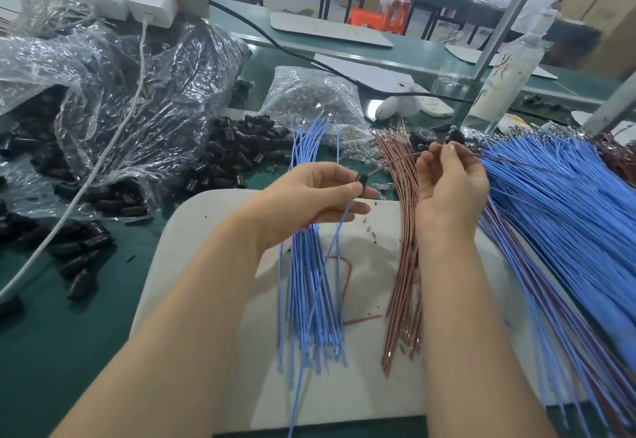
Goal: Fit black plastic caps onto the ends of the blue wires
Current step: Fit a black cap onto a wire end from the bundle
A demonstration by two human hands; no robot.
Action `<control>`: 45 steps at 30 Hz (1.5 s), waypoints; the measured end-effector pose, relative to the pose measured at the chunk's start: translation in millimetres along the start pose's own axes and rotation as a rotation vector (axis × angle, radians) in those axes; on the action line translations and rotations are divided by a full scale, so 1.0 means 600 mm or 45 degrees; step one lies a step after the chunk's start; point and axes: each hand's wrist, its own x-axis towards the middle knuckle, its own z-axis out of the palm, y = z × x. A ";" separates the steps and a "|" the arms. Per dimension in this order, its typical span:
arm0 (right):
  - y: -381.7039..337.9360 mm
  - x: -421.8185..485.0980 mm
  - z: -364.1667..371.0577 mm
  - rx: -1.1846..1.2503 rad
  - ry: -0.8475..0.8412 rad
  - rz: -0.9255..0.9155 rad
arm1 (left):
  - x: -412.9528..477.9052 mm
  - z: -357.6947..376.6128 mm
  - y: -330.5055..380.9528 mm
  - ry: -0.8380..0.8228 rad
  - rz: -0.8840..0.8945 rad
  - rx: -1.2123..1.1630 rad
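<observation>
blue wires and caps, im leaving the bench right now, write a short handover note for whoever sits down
Left hand: fingers pinch one black cap; a blue wire hangs below it.
Right hand: pinches a brown wire that runs to the cap.
Loose caps on the green table, left. Small blue bunch and brown bunch on the white board. Big blue bundle right.
Done: no finished wires clearly visible.
Left: seat this cap, then the bundles.

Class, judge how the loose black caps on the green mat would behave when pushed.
The black caps lie as short cylinders on their sides, so probably roll. Small and loosely heaped, they likely scatter easily. The left hand pinches one undeformed: seemingly rigid.
</observation>
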 end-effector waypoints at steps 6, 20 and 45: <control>0.031 -0.021 0.018 -0.750 -0.595 0.214 | 0.003 -0.004 -0.002 0.185 0.100 0.085; 0.017 -0.018 0.018 -0.421 -0.158 -0.333 | 0.006 -0.005 -0.012 0.492 0.221 0.847; 0.027 -0.025 0.026 -0.685 -0.420 -0.237 | 0.005 0.001 -0.016 0.562 0.454 1.130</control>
